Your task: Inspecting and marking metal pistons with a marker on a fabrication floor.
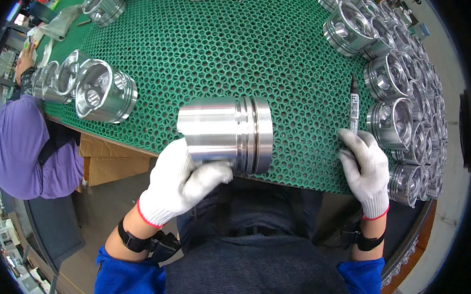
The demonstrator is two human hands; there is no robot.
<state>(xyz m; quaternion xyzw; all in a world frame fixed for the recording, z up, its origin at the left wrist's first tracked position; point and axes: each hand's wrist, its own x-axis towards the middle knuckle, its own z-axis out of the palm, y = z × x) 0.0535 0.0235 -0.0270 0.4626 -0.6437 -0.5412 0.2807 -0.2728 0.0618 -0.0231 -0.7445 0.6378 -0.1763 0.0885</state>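
Note:
My left hand [179, 182], in a white knitted glove with a red cuff, is wrapped round the lower left side of a shiny metal piston [213, 124]. The piston lies on its side at the table's near edge, its ring grooves facing right. At the right, my gloved right hand [365, 169] has its fingers curled over the near end of a marker pen [354, 106]. The pen's dark end points away from me. My fingers hide its near end.
Many pistons [391, 123] crowd the right side on the green honeycomb mat [289, 53]. Several more stand at the left, including a near piston [105, 92], and along the far edge. A person in a purple top [17, 148] sits at the left beside a cardboard box [113, 158].

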